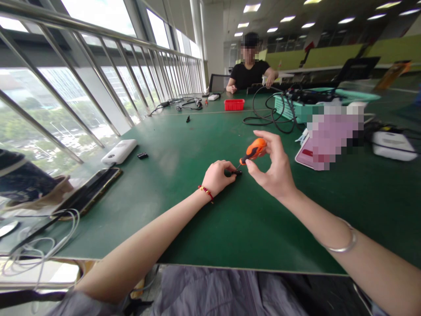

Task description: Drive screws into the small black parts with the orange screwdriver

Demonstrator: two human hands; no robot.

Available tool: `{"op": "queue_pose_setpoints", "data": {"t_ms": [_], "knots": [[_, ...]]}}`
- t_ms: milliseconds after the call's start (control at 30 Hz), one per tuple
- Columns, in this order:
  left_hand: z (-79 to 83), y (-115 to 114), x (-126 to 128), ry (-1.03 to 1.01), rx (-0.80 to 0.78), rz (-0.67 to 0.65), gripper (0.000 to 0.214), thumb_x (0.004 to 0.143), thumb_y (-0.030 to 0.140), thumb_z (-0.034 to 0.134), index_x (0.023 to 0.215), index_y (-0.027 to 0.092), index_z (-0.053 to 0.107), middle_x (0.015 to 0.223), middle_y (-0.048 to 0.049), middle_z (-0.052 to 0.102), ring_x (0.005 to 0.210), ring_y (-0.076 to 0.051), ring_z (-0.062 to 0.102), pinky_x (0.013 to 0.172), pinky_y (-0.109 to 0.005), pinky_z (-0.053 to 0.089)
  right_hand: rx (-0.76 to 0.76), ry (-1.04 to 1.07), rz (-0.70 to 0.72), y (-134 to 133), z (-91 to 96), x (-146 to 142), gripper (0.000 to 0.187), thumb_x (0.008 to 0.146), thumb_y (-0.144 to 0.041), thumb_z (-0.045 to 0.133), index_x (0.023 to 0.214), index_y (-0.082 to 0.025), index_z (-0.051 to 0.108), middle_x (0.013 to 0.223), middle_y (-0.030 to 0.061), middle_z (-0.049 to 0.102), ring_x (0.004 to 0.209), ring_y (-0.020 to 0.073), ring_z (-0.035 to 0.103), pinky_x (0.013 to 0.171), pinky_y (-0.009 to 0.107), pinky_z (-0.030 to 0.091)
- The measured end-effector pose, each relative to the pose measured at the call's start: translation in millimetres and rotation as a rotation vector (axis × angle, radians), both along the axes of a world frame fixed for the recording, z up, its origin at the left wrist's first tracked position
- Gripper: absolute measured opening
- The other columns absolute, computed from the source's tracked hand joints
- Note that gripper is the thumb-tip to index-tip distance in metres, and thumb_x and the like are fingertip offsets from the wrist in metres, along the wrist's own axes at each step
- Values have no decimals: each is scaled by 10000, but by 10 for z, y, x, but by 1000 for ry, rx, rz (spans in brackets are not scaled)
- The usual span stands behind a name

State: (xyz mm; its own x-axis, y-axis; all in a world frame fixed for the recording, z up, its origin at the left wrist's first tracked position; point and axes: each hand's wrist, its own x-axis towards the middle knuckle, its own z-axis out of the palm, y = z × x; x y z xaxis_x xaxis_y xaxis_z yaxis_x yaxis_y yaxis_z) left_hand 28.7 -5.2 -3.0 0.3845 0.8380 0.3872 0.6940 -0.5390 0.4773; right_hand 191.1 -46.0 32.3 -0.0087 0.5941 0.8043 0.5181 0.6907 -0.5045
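Left to right on the green bench [204, 219]: a dark phone [90, 191] and a white power bank [119, 151] lie near the window edge. The left hand [217, 175] has its grip pinched around a small black part [237, 173] resting on the bench. The tip of an orange-handled screwdriver [254, 151] meets that part. The right hand [275, 169] has its grip clasping the handle by the fingertips.

Green table [210, 228] lies bare near, and far past the left hand [217, 176] and right hand [275, 172] up to a red tray [234, 104]. Left, a white power bank [119, 151] and dark phone [94, 189] block; right, looped black cables [272, 116], a teal basket [297, 112] and a pink case [307, 154] crowd in.
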Motion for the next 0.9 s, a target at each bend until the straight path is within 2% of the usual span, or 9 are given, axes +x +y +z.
{"op": "queue_pose_setpoints", "data": {"t_ms": [33,100,167,267,467,600,667,767,900], "knots": [[1,0,1,0,0,1,95,672,147,620,746,177,671,783,0,680,763,-157,599,757,-278,463,1,-4,-21,3,-5,-1,561,681,-304,640,1202,-220,450,924,33,573,661,139,542,644,290,473],[2,3,2,1,0,2,91,671,153,619,743,179,670,778,2,678,757,-156,597,758,-278,464,-32,-20,-76,-11,-1,-6,552,686,-348,648,1188,-220,456,759,-12,550,589,133,518,589,276,447],[3,5,3,4,1,0,89,671,159,617,741,180,668,781,3,678,757,-157,597,759,-279,464,-82,-43,-102,-45,19,-12,437,710,-370,631,1101,-217,507,570,-66,462,495,116,462,534,253,395],[0,7,2,4,0,-2,93,674,153,609,743,181,665,788,2,679,760,-158,597,761,-282,463,-135,-74,-52,-99,59,-22,231,746,-355,596,921,-207,561,458,-94,380,418,84,381,501,231,340],[-2,5,2,3,7,-11,105,672,138,609,750,178,667,777,0,676,762,-162,595,762,-285,457,-130,-78,1,-106,66,-25,185,749,-280,581,913,-196,568,467,-94,374,423,80,352,510,232,354],[10,-3,4,4,0,-8,98,674,147,620,751,180,670,785,2,677,766,-159,597,766,-280,459,-23,-12,27,-50,27,-19,404,694,-238,603,1085,-215,505,716,-27,549,591,121,515,625,265,452],[11,-5,4,1,-3,-4,96,675,149,619,749,181,671,787,1,677,767,-160,596,759,-277,460,9,8,16,-28,11,-17,512,677,-266,621,1160,-221,457,854,14,573,706,150,560,674,288,474],[1,-2,2,-3,-3,-5,100,671,147,620,750,179,672,785,-1,675,764,-161,594,752,-276,460,-39,-18,-54,-30,6,-14,525,685,-330,636,1165,-218,455,710,-26,536,622,146,541,599,275,445],[-15,11,-2,-4,7,-12,105,672,145,615,756,175,671,787,-1,673,759,-161,591,754,-280,457,-136,-66,-63,-80,32,-16,277,731,-351,613,964,-212,558,462,-93,402,423,94,401,518,243,360]]}}
